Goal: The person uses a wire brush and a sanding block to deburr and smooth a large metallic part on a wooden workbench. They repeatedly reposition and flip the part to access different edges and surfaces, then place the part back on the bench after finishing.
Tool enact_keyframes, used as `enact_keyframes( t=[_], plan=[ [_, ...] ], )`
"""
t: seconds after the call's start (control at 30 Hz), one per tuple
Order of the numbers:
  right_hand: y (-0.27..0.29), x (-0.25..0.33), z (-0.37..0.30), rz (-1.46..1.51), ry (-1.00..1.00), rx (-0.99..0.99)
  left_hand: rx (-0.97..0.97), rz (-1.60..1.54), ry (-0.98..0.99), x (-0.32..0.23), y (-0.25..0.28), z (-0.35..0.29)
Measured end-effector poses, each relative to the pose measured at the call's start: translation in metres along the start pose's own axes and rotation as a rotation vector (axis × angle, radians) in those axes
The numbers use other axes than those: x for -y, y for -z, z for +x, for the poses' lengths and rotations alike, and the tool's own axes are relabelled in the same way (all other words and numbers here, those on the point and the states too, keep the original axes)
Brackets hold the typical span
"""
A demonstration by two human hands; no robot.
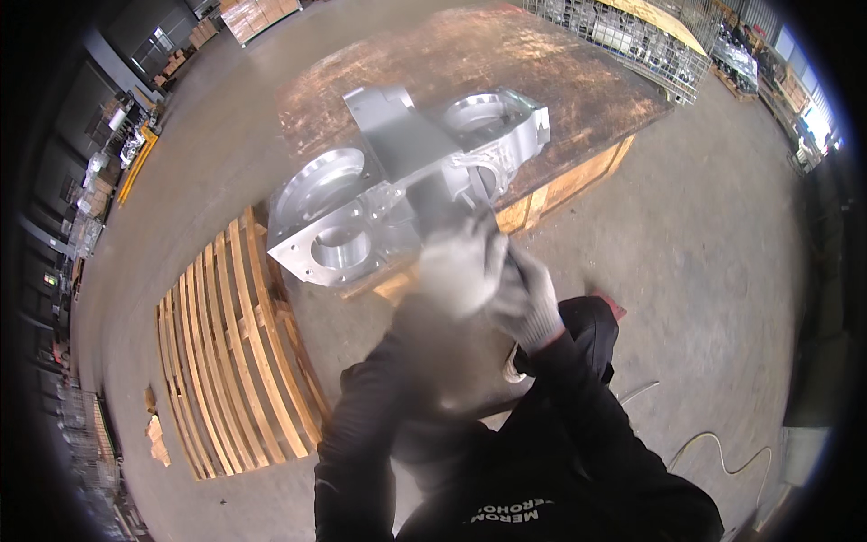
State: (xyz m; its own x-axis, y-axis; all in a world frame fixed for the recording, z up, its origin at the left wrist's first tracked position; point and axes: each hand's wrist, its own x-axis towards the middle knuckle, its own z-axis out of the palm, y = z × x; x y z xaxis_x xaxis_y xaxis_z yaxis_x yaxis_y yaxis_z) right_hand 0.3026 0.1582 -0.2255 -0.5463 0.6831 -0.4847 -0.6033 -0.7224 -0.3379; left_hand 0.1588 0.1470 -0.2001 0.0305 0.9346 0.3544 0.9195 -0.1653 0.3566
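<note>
A large silver machined metal casting (397, 149) with several round bores rests on the near edge of a worn brown wooden tabletop (578, 63). Both my hands wear pale knit work gloves and are close together just in front of the casting's near side. My left hand (459, 269) is smeared by motion, so its fingers cannot be made out. Beside it, my right hand (531, 303) is curled closed, with something dark at its fingers that is too blurred to name. A dark, narrow shape (479, 191) shows between the hands and the casting.
A slatted wooden pallet (230, 352) lies on the floor to the left. Wire cages of metal parts (623, 36) stand at the far right. A thin pale hose (722, 443) curls over the floor at the lower right. Yellow equipment (137, 163) stands far left.
</note>
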Motion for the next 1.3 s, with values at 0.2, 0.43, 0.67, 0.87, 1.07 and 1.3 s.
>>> enact_keyframes(
  t=[0.2, 0.43, 0.67, 0.87, 1.07, 1.3],
  plan=[
    [-0.012, 0.004, 0.000, 0.094, -0.151, 0.197, 0.216, 0.092, -0.069, 0.007, 0.020, 0.026],
    [0.007, 0.010, 0.041, 0.056, 0.013, 0.134, 0.316, 0.111, -0.040, -0.005, 0.027, 0.026],
    [0.009, 0.007, 0.043, -0.370, 0.335, 0.180, 0.266, 0.056, -0.017, -0.005, 0.024, 0.035],
    [-0.001, 0.008, 0.024, -0.848, 0.708, 0.255, 0.166, -0.168, 0.175, 0.011, 0.005, 0.028],
    [-0.005, 0.017, 0.023, -0.063, 0.093, 0.244, -0.181, 0.139, -0.079, -0.003, 0.007, 0.022],
    [-0.004, 0.023, 0.036, -0.220, 0.175, 0.124, 0.144, -0.094, 0.060, 0.004, -0.004, 0.023]
  ],
)
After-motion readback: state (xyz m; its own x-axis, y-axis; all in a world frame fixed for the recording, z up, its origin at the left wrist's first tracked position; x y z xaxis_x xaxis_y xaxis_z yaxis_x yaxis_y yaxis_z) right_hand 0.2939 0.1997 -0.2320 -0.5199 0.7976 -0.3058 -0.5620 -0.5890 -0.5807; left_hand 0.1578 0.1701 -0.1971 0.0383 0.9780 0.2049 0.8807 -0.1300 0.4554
